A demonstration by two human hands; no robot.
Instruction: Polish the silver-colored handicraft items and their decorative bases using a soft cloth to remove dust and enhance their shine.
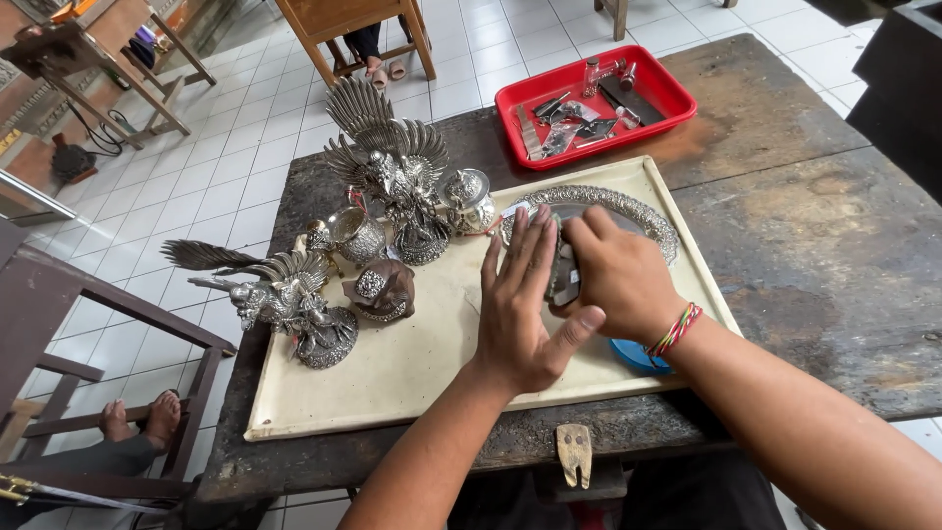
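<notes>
At the far left of the cream board (pixel 412 363) stands a small silver winged bird figure (pixel 285 294), and just right of it a dark dome-shaped ornament (pixel 383 290). Behind them rise a tall silver winged statue (pixel 392 167), a small silver bowl (pixel 355 236) and a lidded silver pot (pixel 469 199).

The left hand (pixel 525 304) lies flat, fingers spread and together with the palm pressing down on the board and the near edge of the oval silver tray (pixel 628 206). The tray's long axis runs left to right, directly ahead of both hands.

The right hand (pixel 613 275) is closed around a small dark tool (pixel 563 275), touching the left hand's fingers and resting on the tray. A blue object (pixel 638 358) peeks from under the wrist. A red tray of tools (pixel 594 103) sits beyond on the worn wooden table (pixel 814 245).
</notes>
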